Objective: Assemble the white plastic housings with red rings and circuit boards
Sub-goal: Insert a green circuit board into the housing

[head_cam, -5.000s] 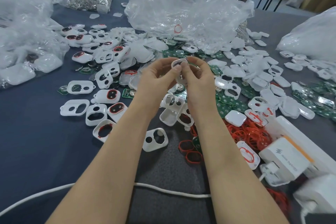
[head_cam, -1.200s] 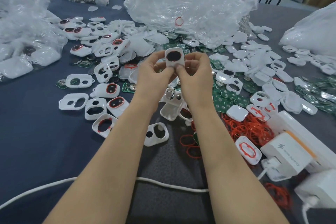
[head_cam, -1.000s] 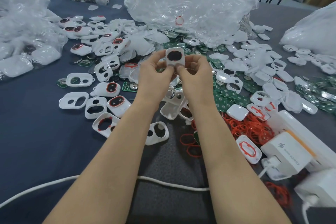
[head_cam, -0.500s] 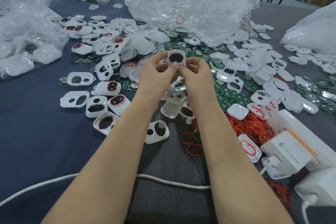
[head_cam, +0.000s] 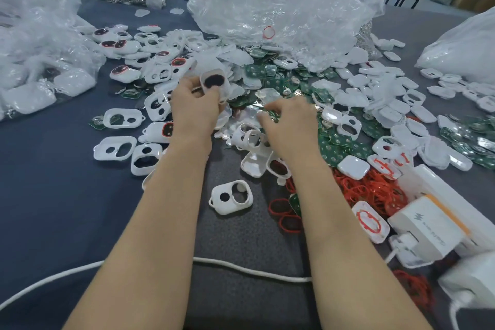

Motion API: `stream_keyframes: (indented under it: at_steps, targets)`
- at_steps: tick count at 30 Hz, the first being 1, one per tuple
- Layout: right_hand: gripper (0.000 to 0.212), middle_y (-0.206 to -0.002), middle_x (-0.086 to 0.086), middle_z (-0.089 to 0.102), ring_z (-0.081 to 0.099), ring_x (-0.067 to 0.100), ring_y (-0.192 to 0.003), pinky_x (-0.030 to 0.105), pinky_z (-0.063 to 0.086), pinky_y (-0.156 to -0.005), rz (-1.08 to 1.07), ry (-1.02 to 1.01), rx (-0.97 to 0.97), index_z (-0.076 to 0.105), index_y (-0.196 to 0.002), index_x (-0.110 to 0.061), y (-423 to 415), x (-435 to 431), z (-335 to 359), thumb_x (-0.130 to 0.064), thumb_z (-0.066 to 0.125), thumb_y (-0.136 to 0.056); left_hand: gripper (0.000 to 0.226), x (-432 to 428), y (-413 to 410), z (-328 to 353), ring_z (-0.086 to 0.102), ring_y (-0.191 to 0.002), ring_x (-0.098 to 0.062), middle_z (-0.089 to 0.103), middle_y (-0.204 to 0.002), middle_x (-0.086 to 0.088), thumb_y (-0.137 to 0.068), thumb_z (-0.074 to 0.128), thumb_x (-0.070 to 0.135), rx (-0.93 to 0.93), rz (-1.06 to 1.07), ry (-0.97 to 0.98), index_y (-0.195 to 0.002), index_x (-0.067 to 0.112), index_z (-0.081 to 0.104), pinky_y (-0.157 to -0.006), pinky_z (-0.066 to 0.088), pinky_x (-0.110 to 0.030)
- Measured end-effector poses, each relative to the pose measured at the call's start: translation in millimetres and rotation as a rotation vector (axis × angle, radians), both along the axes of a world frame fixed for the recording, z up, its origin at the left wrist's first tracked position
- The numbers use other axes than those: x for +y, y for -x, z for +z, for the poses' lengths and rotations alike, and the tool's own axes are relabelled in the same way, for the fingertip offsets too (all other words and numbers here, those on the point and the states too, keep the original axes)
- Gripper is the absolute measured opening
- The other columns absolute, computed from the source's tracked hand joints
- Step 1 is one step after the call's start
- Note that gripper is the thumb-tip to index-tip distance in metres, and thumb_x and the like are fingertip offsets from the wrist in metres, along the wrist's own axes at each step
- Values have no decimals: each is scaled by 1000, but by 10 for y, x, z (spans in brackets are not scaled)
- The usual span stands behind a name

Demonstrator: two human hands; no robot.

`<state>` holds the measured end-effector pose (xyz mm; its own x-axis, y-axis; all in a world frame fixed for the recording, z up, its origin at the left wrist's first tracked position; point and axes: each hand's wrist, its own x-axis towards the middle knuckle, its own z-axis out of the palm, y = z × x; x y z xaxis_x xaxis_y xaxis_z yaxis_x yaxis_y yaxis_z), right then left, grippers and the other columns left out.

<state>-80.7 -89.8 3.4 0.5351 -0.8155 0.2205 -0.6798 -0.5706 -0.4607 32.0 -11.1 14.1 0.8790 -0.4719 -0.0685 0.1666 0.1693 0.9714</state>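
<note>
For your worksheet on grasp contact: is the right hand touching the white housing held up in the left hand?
Apart. The head view shows the right hand down over the parts pile, with open space between it and the white housing that the left hand holds.

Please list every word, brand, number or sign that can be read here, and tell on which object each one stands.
Lightning-bolt sign, no letters: on the white charger box.
Grey print along the same box: too blurred to read.
Nothing else carries readable text.
</note>
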Motion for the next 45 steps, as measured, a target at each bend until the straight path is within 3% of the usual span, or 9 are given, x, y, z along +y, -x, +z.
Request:
stream_keyframes:
  at_steps: [6,12,17,22,26,31,36,41,45]
  targets:
    - [14,-122,9,48,41,28,-118,40,34,-97,-86,0,71,59,-106,-20,-100,32,-74,-27,57,-94,19,-56,104,-36,63,-51,1,61,-83,-2,-92,56,-4,-3,-106,-41,-107,7,55,-55,52,-14]
    - [8,-79,-5,60,56,9,-70,24,49,-69,25,-268,-651,57,-89,-18,106,13,93,-10,59,-91,16,-81,135,-49,66,-71,-12,62,-88,-6,-92,55,-4,14,-166,-45,-104,8,53,-71,58,-24]
    - [13,-78,-5,65,59,1,-60,18,53,-65,-15,-452,-889,62,-85,-20,167,3,164,-9,63,-90,19,-99,218,-63,66,-66,-10,65,-81,-2,-91,57,-1,-55,-212,-78,-109,8,56,-68,57,-20]
    - [6,-77,-7,60,54,5,-67,22,50,-68,-37,-91,-858,60,-89,-13,102,63,112,-9,64,-88,15,-118,313,-59,65,-71,-12,64,-81,-3,-93,57,1,-58,-207,-30,-95,15,53,-62,55,-15]
    - [4,-85,6,61,55,19,-77,29,46,-70,54,207,-650,65,-90,-5,31,134,82,-7,63,-87,12,-144,349,-57,64,-66,-9,62,-82,-5,-97,54,12,-11,-214,11,-107,6,55,-64,56,-18]
    - [13,-96,8,60,51,24,-96,18,26,-71,142,211,-432,71,-97,-8,-12,151,62,-12,63,-88,14,-162,361,-19,60,-64,-10,58,-74,-4,-103,41,13,145,-214,89,-103,6,53,-56,54,-20]
    - [19,-97,5,61,48,21,-97,21,30,-79,194,183,-341,74,-103,-12,7,128,76,-19,61,-91,16,-160,353,-29,61,-73,-15,60,-79,-5,-103,40,13,112,-215,82,-103,7,54,-60,54,-20]
    - [16,-91,7,68,59,25,-89,35,45,-83,251,98,-420,74,-97,-8,10,172,115,-11,60,-89,17,-169,344,-41,61,-73,-16,62,-81,-5,-101,47,17,80,-208,68,-111,7,56,-65,54,-24]
    - [14,-91,6,69,59,13,-77,24,48,-75,129,20,-598,70,-95,-8,51,143,140,-8,58,-90,11,-159,357,-44,65,-74,-12,66,-82,-5,-100,47,9,66,-214,80,-109,6,54,-63,56,-18]
